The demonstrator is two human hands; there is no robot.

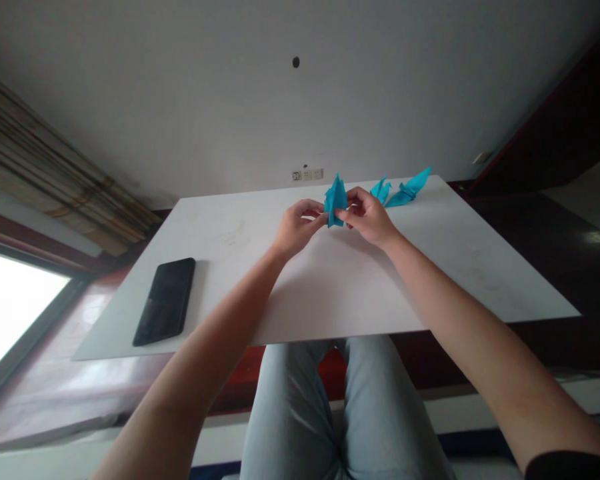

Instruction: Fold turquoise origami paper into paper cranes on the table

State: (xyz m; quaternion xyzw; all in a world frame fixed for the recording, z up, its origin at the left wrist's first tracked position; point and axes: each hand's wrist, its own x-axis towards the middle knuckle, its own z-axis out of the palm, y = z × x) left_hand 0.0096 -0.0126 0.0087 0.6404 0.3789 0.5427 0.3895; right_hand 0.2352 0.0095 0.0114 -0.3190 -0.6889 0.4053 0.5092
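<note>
One blue folded-paper piece (336, 200), held over the white counter (320, 293) between left hand (296, 230) and right hand (374, 218), each grip pinched on the paper. Further folded blue paper (409, 192) just beyond the right hand; one black device (165, 300) (lying flat), counter's left side.

The held figure (337, 198) and both other figures (411, 189) look like creased matt paper, the table (310, 293) smooth, the device (165, 300) glossy and glass-like, the jeans (295, 400) matt denim, the curtain (50, 153) pleated cloth, the wall (205, 100) matt.
</note>
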